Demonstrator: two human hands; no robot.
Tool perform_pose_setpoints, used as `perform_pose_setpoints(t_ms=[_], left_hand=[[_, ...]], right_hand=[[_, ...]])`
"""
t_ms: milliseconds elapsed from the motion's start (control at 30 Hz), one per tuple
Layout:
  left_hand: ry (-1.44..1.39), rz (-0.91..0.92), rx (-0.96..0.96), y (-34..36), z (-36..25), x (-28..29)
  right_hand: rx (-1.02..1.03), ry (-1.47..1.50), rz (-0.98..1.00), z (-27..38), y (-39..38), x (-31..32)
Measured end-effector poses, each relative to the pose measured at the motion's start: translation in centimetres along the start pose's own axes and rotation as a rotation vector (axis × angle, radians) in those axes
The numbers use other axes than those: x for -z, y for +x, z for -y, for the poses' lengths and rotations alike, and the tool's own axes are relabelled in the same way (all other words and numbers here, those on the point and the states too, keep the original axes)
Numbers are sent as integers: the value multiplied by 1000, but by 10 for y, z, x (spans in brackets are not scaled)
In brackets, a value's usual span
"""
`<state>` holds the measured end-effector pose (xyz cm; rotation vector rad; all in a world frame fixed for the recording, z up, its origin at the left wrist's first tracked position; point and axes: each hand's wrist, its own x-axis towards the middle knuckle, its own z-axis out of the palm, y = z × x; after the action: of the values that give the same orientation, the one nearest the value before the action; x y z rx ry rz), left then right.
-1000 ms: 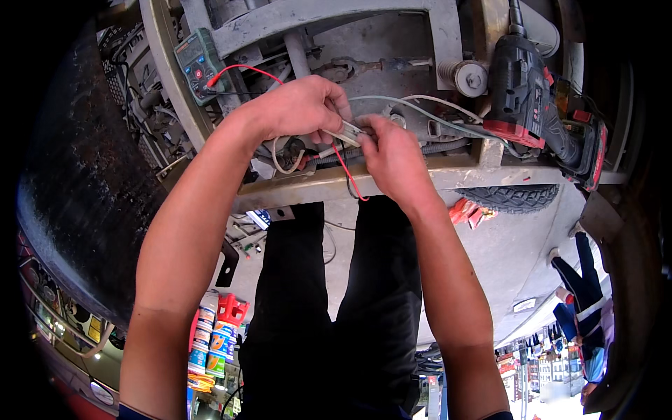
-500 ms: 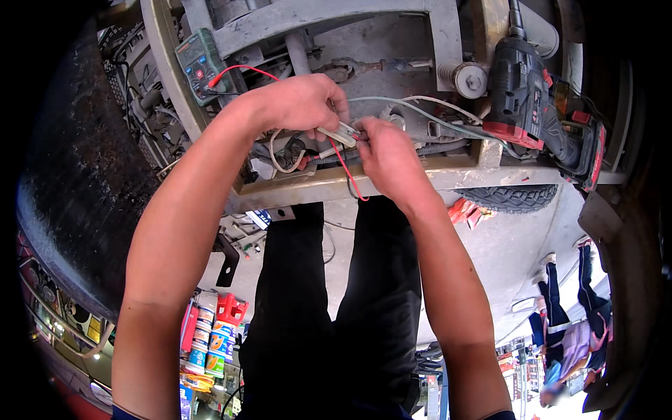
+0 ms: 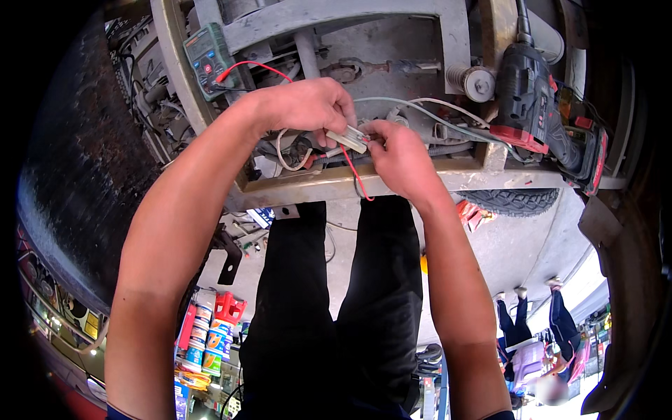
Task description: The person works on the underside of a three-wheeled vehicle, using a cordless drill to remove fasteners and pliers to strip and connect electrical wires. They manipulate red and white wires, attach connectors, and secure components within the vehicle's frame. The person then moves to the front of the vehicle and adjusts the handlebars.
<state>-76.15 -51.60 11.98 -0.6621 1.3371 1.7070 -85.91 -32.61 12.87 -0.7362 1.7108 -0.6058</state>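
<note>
My left hand [image 3: 315, 108] is closed on a whitish plastic wire connector [image 3: 352, 139], its fingers pinching it from the left and above. At the connector's right end, the fingertips of my right hand [image 3: 404, 159] are pressed together beside a small red bit; what they pinch is mostly hidden. A red test lead [image 3: 353, 171] hangs below the connector, with a dark lead close behind it. Up and to the left, a green and grey multimeter [image 3: 208, 61] leans on the metal frame [image 3: 308, 187], with red and black leads plugged in.
A black and red cordless power tool [image 3: 523, 98] lies on the frame at the right. Pale and green wires [image 3: 434, 115] run behind my hands. A tyre [image 3: 514, 201] shows below the frame. Stacked containers [image 3: 203, 336] stand lower left; people's legs [image 3: 518, 318] appear lower right.
My view has shifted slightly. The connector now shows more fully between my hands, and my right fingers sit a little farther right. The people at lower right have moved.
</note>
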Motion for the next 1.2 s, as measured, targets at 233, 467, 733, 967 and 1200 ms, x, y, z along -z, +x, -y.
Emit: perform_pose_setpoints(t_ms=[233, 467, 733, 967, 1200], left_hand=[[-87, -34, -21, -3, 5, -5], [-94, -43, -73, -7, 7, -8], [-154, -97, -114, -7, 12, -18], [-186, -153, -133, -7, 17, -18], [-180, -164, -191, 1, 21, -25]], right_hand=[[-97, 85, 92, 7, 1, 10], [-97, 45, 3, 9, 2, 5], [-37, -97, -134, 8, -1, -4], [-73, 7, -45, 7, 1, 3], [-133, -94, -104, 13, 4, -3]])
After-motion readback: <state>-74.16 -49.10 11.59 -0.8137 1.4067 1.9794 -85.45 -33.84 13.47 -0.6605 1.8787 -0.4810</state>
